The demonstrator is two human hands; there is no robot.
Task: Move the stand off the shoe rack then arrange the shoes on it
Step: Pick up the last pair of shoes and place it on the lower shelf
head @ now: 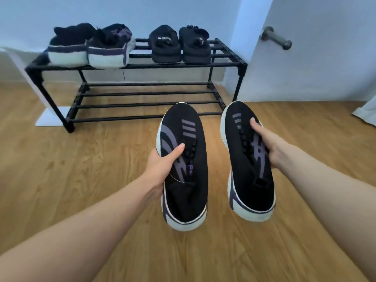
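Our left hand [162, 161] is clamped on the left sneaker [183, 165], thumb across the laces and fingers under the sole; our right hand [266, 143] grips the right sneaker [247, 159] the same way from its outer side, so both shoes hang toes-forward, heels toward us, ready to slide onto a shelf without turning. Beyond the toes stands the black shoe rack [140, 65] against the far wall; its top tier already carries a matching pair of sneakers [89, 49] on the left and black sandals [179, 47] on the right, heels facing out; the lower tier [146, 102] is bare, and we judge it the likely spot for this pair. A white stand [47, 119] rests on the floor [81, 169] just left of the rack, behind its near left leg, so that step looks finished.
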